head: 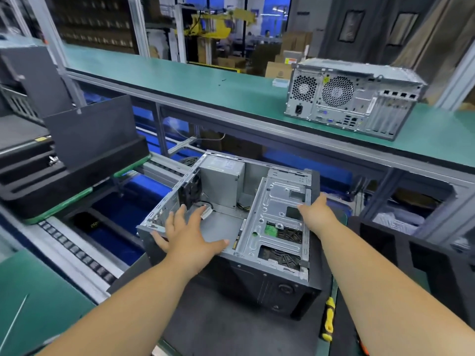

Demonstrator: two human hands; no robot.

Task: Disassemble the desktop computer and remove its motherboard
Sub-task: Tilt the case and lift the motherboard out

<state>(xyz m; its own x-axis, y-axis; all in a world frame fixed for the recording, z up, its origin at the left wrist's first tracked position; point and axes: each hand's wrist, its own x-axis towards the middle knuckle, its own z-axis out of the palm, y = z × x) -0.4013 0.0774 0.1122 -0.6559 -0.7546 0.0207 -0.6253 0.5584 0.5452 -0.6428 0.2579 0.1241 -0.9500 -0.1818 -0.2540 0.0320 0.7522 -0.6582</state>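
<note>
An open desktop computer case (259, 281) lies on its side on a dark mat in front of me, side panel off. Inside I see a grey power supply (222, 181), a rear fan (191, 187), loose cables and a silver drive cage (279, 217) with a green board showing through it. The floor of the case looks bare; I see no motherboard in it. My left hand (189, 238) rests spread on the case's near left edge, thumb over the rim. My right hand (314, 214) grips the far right edge by the drive cage.
A second, closed computer tower (354, 98) stands on the raised green shelf (205, 80) at the back right. Black foam trays (77, 160) sit on the roller conveyor to the left. A yellow-handled screwdriver (329, 319) lies right of the case. A black bin (416, 255) stands on the right.
</note>
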